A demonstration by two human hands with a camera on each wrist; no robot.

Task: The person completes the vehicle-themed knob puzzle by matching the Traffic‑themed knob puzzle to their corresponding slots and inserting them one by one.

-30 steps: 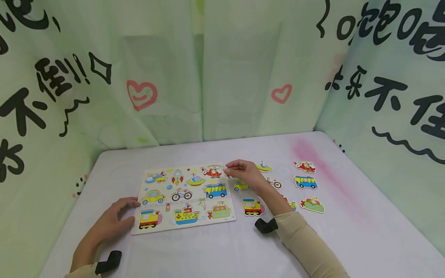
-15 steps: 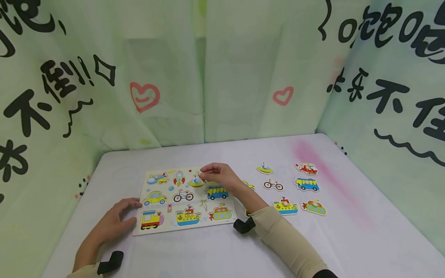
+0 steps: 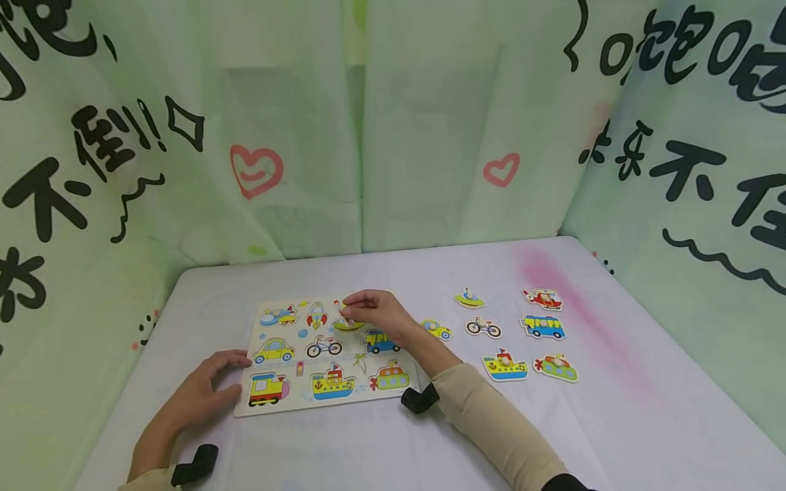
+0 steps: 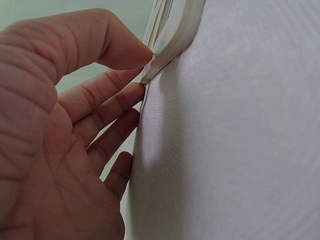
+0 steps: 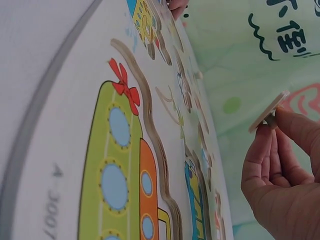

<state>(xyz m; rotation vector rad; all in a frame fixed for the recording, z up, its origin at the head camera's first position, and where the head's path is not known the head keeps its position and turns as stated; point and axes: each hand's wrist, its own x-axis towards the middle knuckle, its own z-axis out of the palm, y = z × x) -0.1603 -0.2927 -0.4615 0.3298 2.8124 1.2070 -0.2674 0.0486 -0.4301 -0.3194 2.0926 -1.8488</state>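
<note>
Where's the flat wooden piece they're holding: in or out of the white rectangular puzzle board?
Out: the right hand holds the piece up, clear of the board.

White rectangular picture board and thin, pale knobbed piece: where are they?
White rectangular picture board (image 3: 300, 396), head view: bare surface near its lower edge.
Thin, pale knobbed piece (image 5: 267, 112), right wrist view: side edge.

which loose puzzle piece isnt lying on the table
The puzzle piece pinched in the right hand, seen edge-on in the right wrist view. Other visible loose ones, such as the bus piece, lie flat on the table.
</note>
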